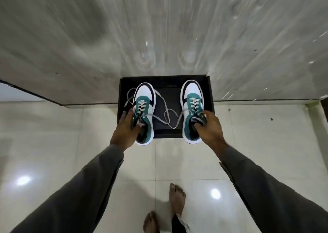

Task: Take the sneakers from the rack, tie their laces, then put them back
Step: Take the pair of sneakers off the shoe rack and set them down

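Observation:
Two white, teal and black sneakers hang over a black rack [165, 80] on the floor against the wall. My left hand [125, 128] grips the left sneaker [144, 97] at its collar, thumb inside the opening. My right hand [210, 128] grips the right sneaker [192, 97] the same way at its tongue and collar. Both toes point away from me toward the wall. The grey laces [167, 116] are untied and trail loose between the two shoes and off the left shoe's far side.
A grey marbled wall [159, 28] rises straight behind the rack. Glossy white floor tiles [257, 144] surround it. My bare feet [176, 199] stand on the tiles below my arms. A dark doorframe edge [324, 108] shows at far right.

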